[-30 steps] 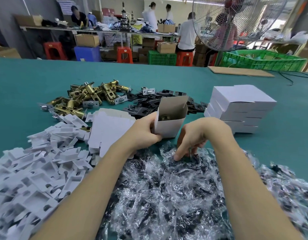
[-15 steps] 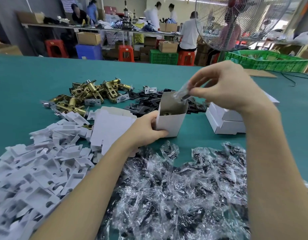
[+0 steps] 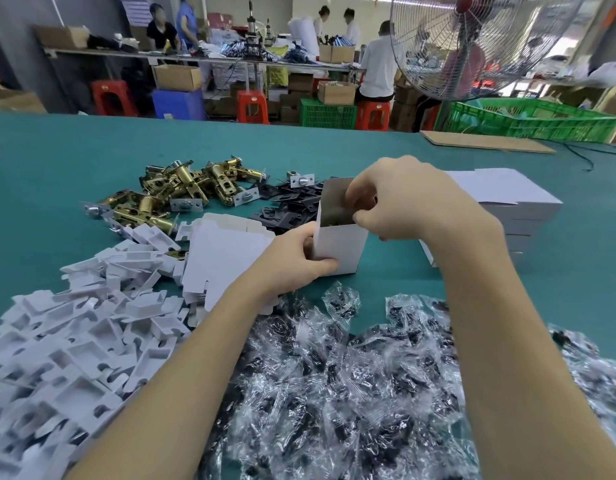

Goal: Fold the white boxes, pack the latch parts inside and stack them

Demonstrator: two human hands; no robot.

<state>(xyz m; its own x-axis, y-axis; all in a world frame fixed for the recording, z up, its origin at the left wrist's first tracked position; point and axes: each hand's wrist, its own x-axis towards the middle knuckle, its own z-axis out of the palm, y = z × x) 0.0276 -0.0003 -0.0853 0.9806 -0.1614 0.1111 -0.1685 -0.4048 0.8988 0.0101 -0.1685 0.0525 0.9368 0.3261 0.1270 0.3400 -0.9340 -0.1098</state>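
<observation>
No writing can be read anywhere. Nearest lies a heap of clear plastic packets (image 3: 351,386), with white card inserts (image 3: 74,334) beside it. The left hand (image 3: 292,261) grips the open white box (image 3: 339,245) standing on the green table (image 3: 57,161). The right hand (image 3: 400,199) curls into its mouth; what it holds is hidden. Beyond lie flat box blanks (image 3: 223,258), brass latches (image 3: 181,192), black plates (image 3: 289,209) and stacked boxes (image 3: 514,202).

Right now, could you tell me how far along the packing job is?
Done: a stack of closed boxes at right. In hand: the left hand steadies an open box while the right hand reaches inside. Left: latches, flat boxes and bagged parts remain.
</observation>
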